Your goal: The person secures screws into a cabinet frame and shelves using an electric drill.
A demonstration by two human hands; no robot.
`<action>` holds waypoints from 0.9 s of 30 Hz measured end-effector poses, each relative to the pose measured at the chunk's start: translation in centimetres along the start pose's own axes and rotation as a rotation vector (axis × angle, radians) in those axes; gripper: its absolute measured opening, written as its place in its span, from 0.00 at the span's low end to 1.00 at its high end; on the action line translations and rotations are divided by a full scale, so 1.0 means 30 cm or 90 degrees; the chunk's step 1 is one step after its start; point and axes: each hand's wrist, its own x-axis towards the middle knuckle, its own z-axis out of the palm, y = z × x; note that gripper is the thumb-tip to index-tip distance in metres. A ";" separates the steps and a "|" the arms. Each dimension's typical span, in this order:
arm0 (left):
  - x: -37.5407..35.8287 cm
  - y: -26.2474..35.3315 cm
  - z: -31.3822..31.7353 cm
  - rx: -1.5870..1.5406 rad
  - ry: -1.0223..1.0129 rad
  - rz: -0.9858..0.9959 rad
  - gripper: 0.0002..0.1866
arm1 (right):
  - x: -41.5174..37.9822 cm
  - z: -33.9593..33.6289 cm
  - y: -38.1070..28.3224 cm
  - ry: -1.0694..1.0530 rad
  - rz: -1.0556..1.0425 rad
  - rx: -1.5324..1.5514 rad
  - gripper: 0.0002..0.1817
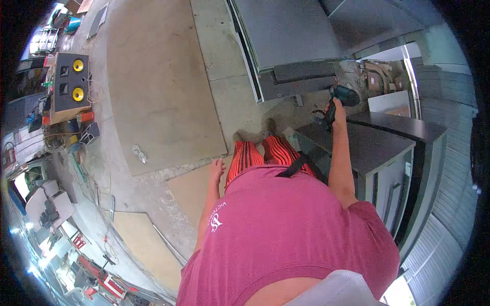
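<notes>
Power drill [345,95]: located at 1 o'clock from our torso, raised beside the near end of the large dark unit [293,38]. We cannot make out its bit or any contact with a workpiece.
Right hand [338,113]: we wrap the fingers around the drill's handle in a closed grip.
Left hand [218,169]: at 10 o'clock; we hang it with fingers loosely curled, short of a fist, with nothing visible in it.
Large dark unit: at 12 o'clock; its broad panels and end piece appear already joined.
Dark cabinet [365,145]: at 2 o'clock, upright; its top and sides look assembled.
Progress: we judge the main bodies to be formed and the work partway along. Drill use appears unfinished, since we hold the tool at the ready; we cannot tell which fixings remain.
Floor board [158,76]: lies flat at 10 to 11 o'clock, with a pale bundle [139,154] on it.
Speaker box [71,84]: at 10 o'clock, beyond the board.
</notes>
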 end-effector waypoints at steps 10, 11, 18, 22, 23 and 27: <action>0.031 0.150 0.087 -0.004 0.024 0.071 0.18 | -0.003 0.026 -0.046 -0.066 0.044 -0.042 0.11; 0.023 0.152 0.099 0.011 0.033 0.058 0.18 | -0.004 0.025 -0.050 -0.038 0.050 -0.067 0.11; 0.095 0.050 0.098 0.247 0.099 0.234 0.19 | -0.082 0.082 -0.067 -0.113 0.056 -0.215 0.13; 0.065 0.086 0.078 0.149 0.080 0.179 0.21 | -0.171 0.236 0.006 -0.243 0.113 -0.251 0.14; 0.030 0.134 0.067 0.150 0.087 0.157 0.22 | -0.176 0.285 0.024 -0.264 0.121 -0.284 0.14; 0.169 0.101 0.012 0.170 0.064 0.143 0.21 | -0.158 0.449 0.097 -0.362 0.012 -0.392 0.18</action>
